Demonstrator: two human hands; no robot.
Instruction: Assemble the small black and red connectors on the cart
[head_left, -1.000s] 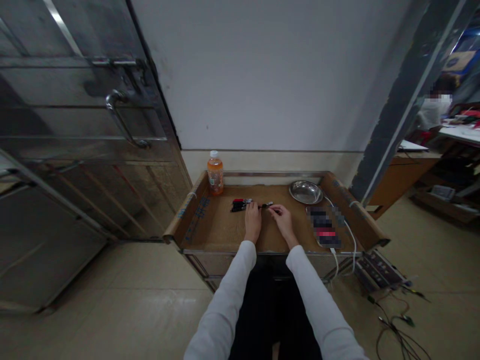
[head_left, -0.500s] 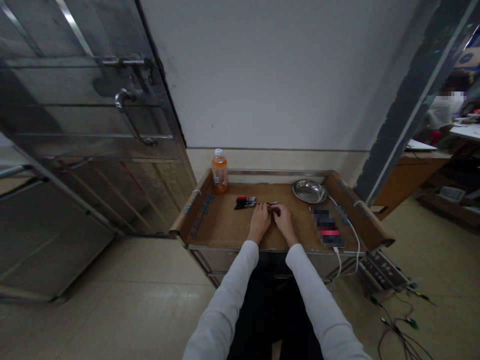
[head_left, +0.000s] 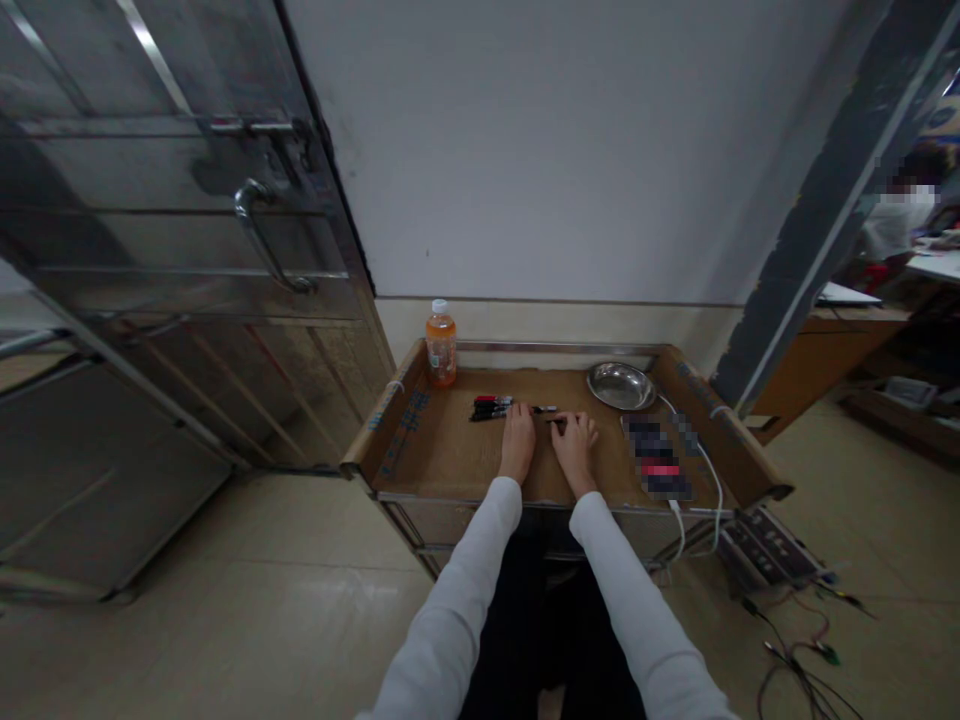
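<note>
Several black markers and one red marker (head_left: 491,408) lie side by side on a brown cardboard-lined tray (head_left: 450,460). My left hand (head_left: 517,440) rests just right of them, fingers bent down around a black marker (head_left: 543,409) whose pale-marked end sticks out on the right. Its barrel is mostly hidden under my fingers. My right hand (head_left: 576,445) is close by on the right, thumb and forefinger together at a small dark piece (head_left: 553,421), its other fingers loosely bent. That piece is too small to identify.
An orange drink bottle (head_left: 442,345) stands at the tray's back left. At the right are a steel dish (head_left: 621,385) and a phone (head_left: 656,460) with a white cable (head_left: 716,470). Raised cardboard sides edge the tray. A person (head_left: 896,215) is at the far right.
Both hands came together at the marker, then my right hand drew back slightly to the right with the small dark piece. The view has shifted a little.
</note>
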